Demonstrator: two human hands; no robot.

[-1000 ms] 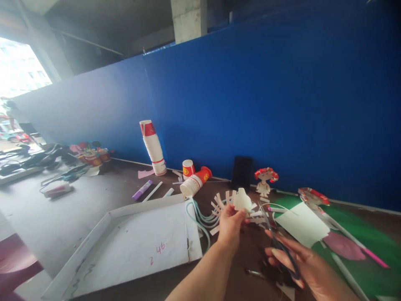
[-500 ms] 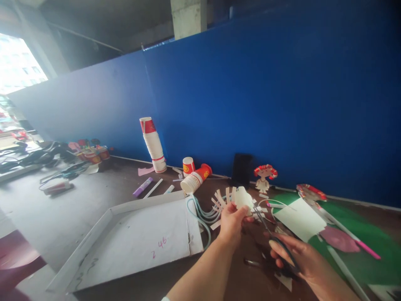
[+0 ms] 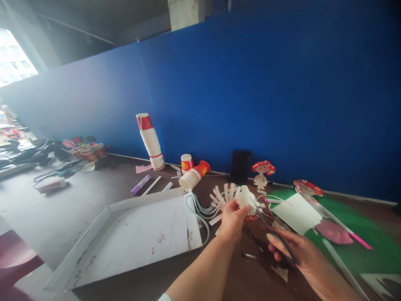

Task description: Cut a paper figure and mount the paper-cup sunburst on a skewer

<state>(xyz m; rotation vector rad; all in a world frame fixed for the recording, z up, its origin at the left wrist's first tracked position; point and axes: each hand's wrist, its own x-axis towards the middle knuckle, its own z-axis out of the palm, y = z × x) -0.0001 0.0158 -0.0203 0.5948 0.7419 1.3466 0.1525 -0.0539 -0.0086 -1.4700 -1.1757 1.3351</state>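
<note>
Between the thumb and fingers of my left hand (image 3: 234, 217) is a cream paper cup cutout (image 3: 246, 196), with long strips (image 3: 221, 195) fanning out to its left. My right hand (image 3: 291, 246) grips black-handled scissors (image 3: 277, 239) by the loops. Their blades lie against the right side of the cutout, close to my left fingertips. Whether the blades are apart is hard to make out. Behind my hands a small paper doll (image 3: 262, 173) with red curled hair leans near the blue wall.
A shallow white box lid (image 3: 131, 242) lies at left, beside a coiled pale cable (image 3: 200, 209). Stacked paper cups (image 3: 152, 144), tipped cups (image 3: 194, 175) and a black phone (image 3: 240, 166) stand behind. White paper (image 3: 297, 214) and a pink marker (image 3: 360, 241) rest on a green sheet (image 3: 372, 230) at right.
The view has shifted slightly, so most things sit a little further left. The scissor blades have moved up along the cutout's right side. Both hands keep their hold.
</note>
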